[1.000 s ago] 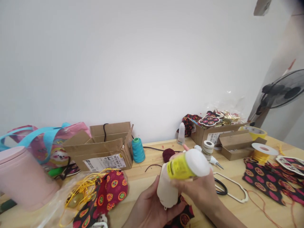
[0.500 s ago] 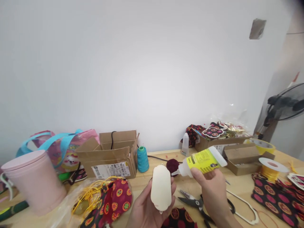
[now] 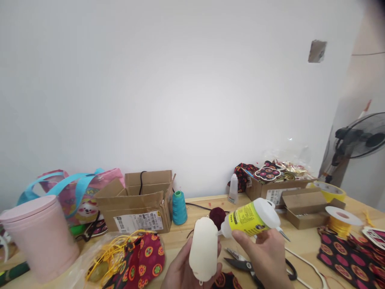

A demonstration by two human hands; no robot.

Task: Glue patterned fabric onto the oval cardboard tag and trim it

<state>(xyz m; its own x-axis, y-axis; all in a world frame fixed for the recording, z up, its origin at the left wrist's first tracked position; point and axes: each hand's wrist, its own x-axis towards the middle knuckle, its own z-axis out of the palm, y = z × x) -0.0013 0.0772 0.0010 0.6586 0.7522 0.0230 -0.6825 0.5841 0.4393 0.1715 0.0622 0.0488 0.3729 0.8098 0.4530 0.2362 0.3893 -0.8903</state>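
My left hand (image 3: 180,272) is closed round a flat cream lantern-shaped piece (image 3: 203,249), held upright near the bottom middle. My right hand (image 3: 264,257) grips a white glue bottle with a yellow label (image 3: 252,219), tipped sideways so its nozzle touches the piece's upper right edge. Black scissors (image 3: 249,266) lie on the wooden table (image 3: 303,241) just beneath my right hand. A scrap of patterned red-and-black fabric (image 3: 227,279) shows under the piece.
A pink tub (image 3: 42,237) and a pink-and-blue bag (image 3: 75,192) stand at left, beside an open cardboard box (image 3: 138,200) and a teal thread spool (image 3: 179,207). Patterned fabric with yellow cord (image 3: 132,257) lies in front. Boxes of ornaments (image 3: 276,180), a small glue bottle (image 3: 232,188), yellow ribbon spool (image 3: 341,218) and a fan (image 3: 357,136) are right.
The view has tilted upward. My left hand turned the cream piece upright, and my right hand swung the glue bottle round until its nozzle met the piece's edge.
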